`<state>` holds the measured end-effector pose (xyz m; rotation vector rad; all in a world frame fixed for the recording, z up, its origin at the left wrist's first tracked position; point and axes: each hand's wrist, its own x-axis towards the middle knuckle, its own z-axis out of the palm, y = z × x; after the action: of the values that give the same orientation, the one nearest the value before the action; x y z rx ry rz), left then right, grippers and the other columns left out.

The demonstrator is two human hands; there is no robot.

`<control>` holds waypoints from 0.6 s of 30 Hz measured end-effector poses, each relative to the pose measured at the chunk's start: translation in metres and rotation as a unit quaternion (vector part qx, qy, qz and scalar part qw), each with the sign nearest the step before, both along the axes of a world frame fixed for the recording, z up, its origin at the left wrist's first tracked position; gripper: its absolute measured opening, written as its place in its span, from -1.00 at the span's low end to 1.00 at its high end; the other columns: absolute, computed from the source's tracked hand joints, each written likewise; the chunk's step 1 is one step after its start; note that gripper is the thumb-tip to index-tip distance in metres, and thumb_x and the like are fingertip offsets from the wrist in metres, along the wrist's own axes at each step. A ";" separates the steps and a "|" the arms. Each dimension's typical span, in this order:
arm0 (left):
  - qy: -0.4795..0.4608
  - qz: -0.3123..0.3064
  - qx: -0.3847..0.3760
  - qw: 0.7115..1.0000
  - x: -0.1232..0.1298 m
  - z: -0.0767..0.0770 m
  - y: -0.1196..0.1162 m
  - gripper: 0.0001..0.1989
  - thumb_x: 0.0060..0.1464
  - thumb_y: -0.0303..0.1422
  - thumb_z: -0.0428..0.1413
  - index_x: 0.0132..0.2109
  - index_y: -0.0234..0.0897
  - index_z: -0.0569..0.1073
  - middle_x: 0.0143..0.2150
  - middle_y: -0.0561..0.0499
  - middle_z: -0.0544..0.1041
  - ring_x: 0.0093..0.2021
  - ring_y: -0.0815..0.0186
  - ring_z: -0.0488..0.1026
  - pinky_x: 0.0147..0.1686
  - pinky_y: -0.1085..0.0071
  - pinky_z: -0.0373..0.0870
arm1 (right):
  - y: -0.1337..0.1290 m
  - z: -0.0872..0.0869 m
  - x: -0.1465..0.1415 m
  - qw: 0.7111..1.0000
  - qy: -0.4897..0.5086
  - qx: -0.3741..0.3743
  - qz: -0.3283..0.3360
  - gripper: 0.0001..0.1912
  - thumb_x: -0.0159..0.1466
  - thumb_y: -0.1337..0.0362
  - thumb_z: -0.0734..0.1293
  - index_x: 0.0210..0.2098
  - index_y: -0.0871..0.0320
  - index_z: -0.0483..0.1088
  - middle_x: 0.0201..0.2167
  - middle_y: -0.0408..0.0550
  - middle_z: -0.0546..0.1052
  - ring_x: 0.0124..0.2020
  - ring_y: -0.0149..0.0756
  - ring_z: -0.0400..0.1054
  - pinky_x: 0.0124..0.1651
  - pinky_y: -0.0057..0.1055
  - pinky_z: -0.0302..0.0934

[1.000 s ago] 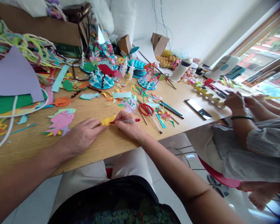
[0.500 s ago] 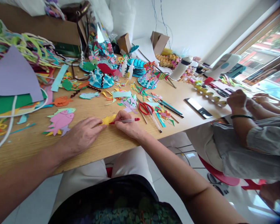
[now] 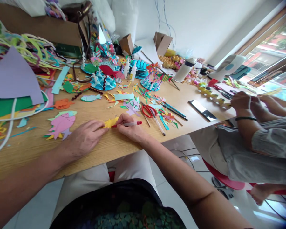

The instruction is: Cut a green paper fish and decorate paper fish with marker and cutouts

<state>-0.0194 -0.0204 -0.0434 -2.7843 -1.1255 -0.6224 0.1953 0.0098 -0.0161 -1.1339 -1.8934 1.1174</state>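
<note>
A small yellow paper cutout (image 3: pixel 111 122), perhaps a fish, lies on the wooden table between my hands. My left hand (image 3: pixel 89 135) holds its left end down with the fingertips. In my right hand (image 3: pixel 131 129) is a red pen (image 3: pixel 132 123) with a clear barrel, pinched between thumb and fingers. Its red tip end meets the right part of the cutout; the exact marks are too small to make out. Left of my left hand lie stacked paper fish (image 3: pixel 62 123), pink on top. Red-handled scissors (image 3: pixel 149 110) and a clear pen (image 3: pixel 158 121) rest beyond my right hand.
Paper scraps (image 3: pixel 132 103) and dark pencils (image 3: pixel 175 110) lie behind my hands. Decorated blue discs with paper fish (image 3: pixel 103 81) and glue bottles (image 3: pixel 133 71) stand farther back. A phone (image 3: pixel 202 110) lies to the right, near a co-worker's hands (image 3: pixel 241 103). A white cord (image 3: pixel 13 124) crosses the left side.
My right hand and the pen have shifted very slightly left; my left hand and the cutout stay in place. The co-worker's hands moved a little, and a bare foot now shows at lower right.
</note>
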 end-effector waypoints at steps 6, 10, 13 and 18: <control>0.002 0.000 -0.008 1.000 0.000 -0.001 0.000 -0.62 0.23 -0.43 -0.18 0.00 -0.25 0.48 -0.06 -0.15 0.48 0.00 0.11 0.36 0.00 0.11 0.37 | 0.002 -0.001 -0.002 1.000 -0.002 0.000 -0.006 -0.95 0.04 0.37 0.22 -0.51 0.13 0.21 -0.57 -0.25 0.30 -0.51 -0.45 0.14 -0.44 -0.48 -0.01; -0.004 0.005 -0.016 1.000 0.000 -0.001 0.000 -0.62 0.23 -0.39 -0.19 0.01 -0.21 0.48 -0.06 -0.13 0.48 0.00 0.11 0.36 0.00 0.09 0.37 | 0.001 0.000 -0.001 1.000 -0.004 0.002 -0.016 -0.95 0.03 0.38 0.22 -0.52 0.13 0.21 -0.58 -0.26 0.30 -0.52 -0.45 0.13 -0.45 -0.49 -0.02; -0.004 0.001 -0.018 1.000 0.001 0.002 0.000 -0.61 0.23 -0.40 -0.19 -0.01 -0.21 0.49 -0.09 -0.13 0.49 -0.02 0.11 0.38 -0.02 0.12 0.39 | 0.001 0.002 -0.001 1.000 -0.013 0.007 -0.022 -0.93 0.02 0.38 0.22 -0.54 0.13 0.20 -0.59 -0.26 0.29 -0.52 -0.45 0.13 -0.45 -0.49 -0.02; 0.016 -0.009 0.014 1.000 0.002 0.007 -0.001 -0.62 0.24 -0.41 -0.20 -0.04 -0.26 0.49 -0.11 -0.13 0.50 -0.06 0.12 0.39 -0.05 0.16 0.40 | 0.000 0.003 0.000 1.000 -0.005 0.006 -0.023 -0.93 0.02 0.39 0.22 -0.55 0.13 0.20 -0.58 -0.24 0.29 -0.50 -0.43 0.14 -0.43 -0.47 0.00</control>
<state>-0.0174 -0.0210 -0.0367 -2.7729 -1.0790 -0.5881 0.1952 0.0100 -0.0132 -1.1742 -1.8697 1.0759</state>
